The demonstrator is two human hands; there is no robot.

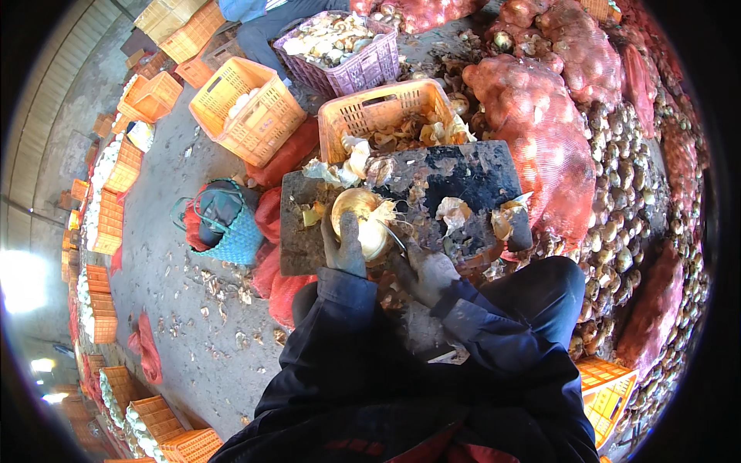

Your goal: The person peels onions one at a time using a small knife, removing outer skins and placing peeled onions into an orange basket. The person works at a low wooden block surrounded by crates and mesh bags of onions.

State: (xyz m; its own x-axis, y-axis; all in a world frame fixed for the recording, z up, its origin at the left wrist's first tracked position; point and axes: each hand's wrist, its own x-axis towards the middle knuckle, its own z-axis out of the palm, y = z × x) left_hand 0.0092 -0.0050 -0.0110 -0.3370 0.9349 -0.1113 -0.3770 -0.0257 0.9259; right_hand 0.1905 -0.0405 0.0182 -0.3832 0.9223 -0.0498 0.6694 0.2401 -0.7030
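Note:
A large onion [370, 231] rests over the dark, worn board [469, 173] before me, partly peeled, with pale flesh and stringy roots at its right side. My left hand [345, 246], in a dirty glove, grips it from the near left. My gloved right hand [429, 272] holds a small knife [395, 236]; its thin curved blade is at the roots, and the handle is hidden in my fingers. Dry onion skins [453, 214] lie scattered on the board, with more skins [354, 162] heaped on its far edge.
Beyond the board stands an orange crate [382, 104] with skins inside. Another orange crate [249, 110] and a purple crate [347, 75] full of peelings are farther off, near a seated person's leg [266, 43]. Red mesh onion sacks [538, 133] crowd the right; a blue woven basket [228, 226] sits left.

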